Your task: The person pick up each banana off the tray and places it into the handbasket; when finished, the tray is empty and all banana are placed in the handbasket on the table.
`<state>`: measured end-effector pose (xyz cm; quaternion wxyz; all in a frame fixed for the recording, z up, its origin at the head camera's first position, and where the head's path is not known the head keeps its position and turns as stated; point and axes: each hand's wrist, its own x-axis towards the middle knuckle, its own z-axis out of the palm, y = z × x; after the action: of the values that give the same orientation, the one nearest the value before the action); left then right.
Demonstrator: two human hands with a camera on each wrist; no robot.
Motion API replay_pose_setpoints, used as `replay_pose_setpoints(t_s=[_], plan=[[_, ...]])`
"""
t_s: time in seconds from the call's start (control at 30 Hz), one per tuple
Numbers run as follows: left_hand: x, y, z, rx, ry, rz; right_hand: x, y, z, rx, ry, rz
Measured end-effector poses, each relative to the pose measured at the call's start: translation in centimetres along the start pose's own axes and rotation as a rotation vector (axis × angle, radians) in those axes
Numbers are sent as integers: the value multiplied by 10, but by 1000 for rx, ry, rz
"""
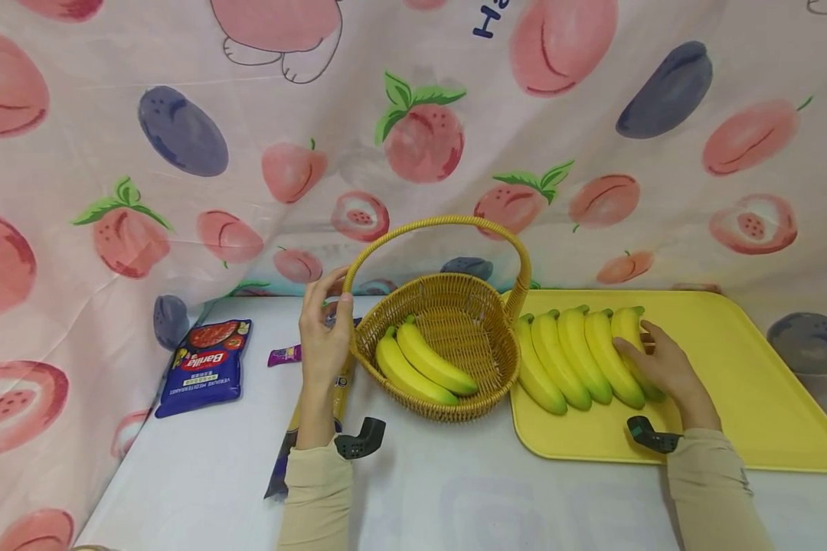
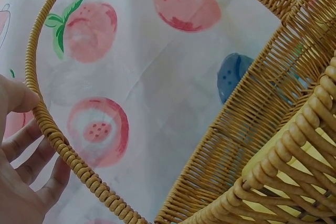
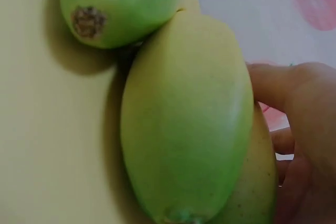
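A brown wicker basket (image 1: 469, 321) with a tall arched handle (image 1: 441, 220) stands at the middle of the table, two yellow bananas (image 1: 420, 367) lying in its left part. My left hand (image 1: 325, 329) holds the left side of the handle, thumb on the near side and fingers curled behind it, as the left wrist view shows (image 2: 26, 145). On the yellow tray (image 1: 751, 367), several bananas (image 1: 579, 360) with green tips lie side by side. My right hand (image 1: 668, 371) grips the rightmost banana (image 1: 627, 325), its thumb across the top and fingers along the far side.
Left on the table lie a blue Barilla pouch (image 1: 207, 367) and a small purple packet (image 1: 285, 354). A long blue and yellow package (image 1: 344, 390) is partly under my left forearm. A fruit-print cloth (image 1: 413, 191) hangs behind. The basket stands against the tray's left edge.
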<state>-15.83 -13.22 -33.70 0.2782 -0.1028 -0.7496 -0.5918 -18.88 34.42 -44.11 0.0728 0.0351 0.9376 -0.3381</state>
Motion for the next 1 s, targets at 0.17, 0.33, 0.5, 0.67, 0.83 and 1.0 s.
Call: replay_pose_setpoints(t_s=[0.17,0.33,0.5,0.67,0.83,1.0], plan=[[-1,-2,0,2,-1,16,-1,1,-1,23,-4,1],[-1,-3,0,4,0,22,-6,2,-5,59,19,3],[-1,-2,0,10,3,15,-9,2,-8,130,70,1],[0,-1,0,13,3,8,-10,-1,-11,166,87,1],[0,-1,0,8,-2,9,-13,-6,-11,175,102,-24],[1,-2,0,8,-3,15,-17,-13,-10,158,138,-55]])
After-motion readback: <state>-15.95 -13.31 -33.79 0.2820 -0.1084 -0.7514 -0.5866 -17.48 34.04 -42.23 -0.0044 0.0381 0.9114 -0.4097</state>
